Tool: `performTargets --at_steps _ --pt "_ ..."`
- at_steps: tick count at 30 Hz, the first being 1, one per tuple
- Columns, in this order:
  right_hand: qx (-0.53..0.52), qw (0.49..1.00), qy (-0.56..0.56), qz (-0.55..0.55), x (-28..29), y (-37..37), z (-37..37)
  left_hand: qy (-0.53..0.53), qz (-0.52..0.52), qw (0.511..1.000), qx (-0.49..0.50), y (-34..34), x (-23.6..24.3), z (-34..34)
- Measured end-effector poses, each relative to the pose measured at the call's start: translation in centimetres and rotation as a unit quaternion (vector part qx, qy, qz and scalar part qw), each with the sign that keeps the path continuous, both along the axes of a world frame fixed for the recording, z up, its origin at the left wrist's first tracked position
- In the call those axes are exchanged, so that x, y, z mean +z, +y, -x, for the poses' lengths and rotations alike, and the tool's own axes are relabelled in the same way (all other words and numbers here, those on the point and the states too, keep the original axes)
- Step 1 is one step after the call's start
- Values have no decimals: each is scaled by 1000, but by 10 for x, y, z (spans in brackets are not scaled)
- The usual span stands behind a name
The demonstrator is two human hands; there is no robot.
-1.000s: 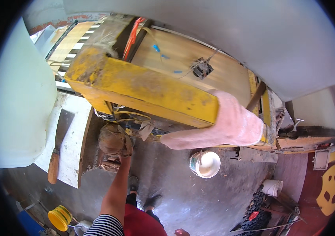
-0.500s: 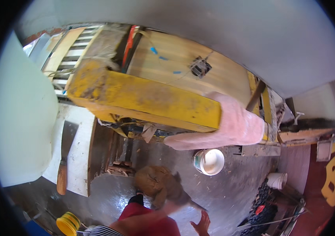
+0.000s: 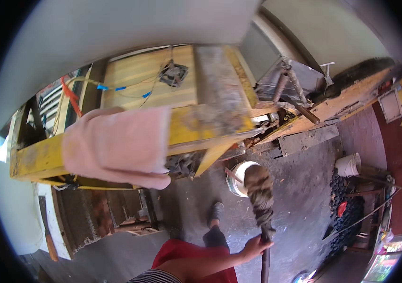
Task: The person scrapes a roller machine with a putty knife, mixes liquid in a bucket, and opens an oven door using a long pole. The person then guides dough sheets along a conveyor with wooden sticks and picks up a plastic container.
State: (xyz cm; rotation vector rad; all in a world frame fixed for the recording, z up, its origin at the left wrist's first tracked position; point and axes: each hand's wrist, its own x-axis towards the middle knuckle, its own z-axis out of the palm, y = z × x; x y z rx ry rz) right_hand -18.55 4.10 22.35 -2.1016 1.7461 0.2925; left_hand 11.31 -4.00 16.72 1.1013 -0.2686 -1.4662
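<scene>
- Holds the wrapped pole (image 3: 263, 219) in the left grip (image 3: 256, 248), fingers closed round the dark shaft (image 3: 265, 266) just under the bundled head (image 3: 258, 186), below and slightly right of the white bucket (image 3: 233, 188) in view.
- Cannot tell the state of the right grip: out of view.
- Overlaps the bucket's right side with the bundled head; impossible to say whether touching the rim or merely passing in front.
- Looks stiff and fairly light along the shaft, softer and heavier at the head, so likely top-heavy if held only near the far end.
- Best taken round the bare shaft, close beneath the wrapping for control, with a second hold farther down for leverage.
- Better not grasped by the bundle itself: probably loose, dirty, perhaps damp or slippery.
- Hardly fragile, by the look of it.
- Hard to make out: material of the bundle and its fastening.
- Cut off by the lower edge, below the bucket: far end of the shaft.
- Hidden behind the bundle: part of the bucket's mouth.
- Covered by the pink cloth (image 3: 116, 141), left of and above the bucket: part of the yellow beam (image 3: 36, 160).
</scene>
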Motion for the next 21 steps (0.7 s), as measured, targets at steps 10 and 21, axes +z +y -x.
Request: performTargets --at_steps 10,21 --pt "-63 911 -355 -200 -25 -189 -173 -268 118 947 -133 -4 9 -190" --pt "70 797 -478 -363 -51 -342 -428 -292 16 835 466 131 -32 -397"
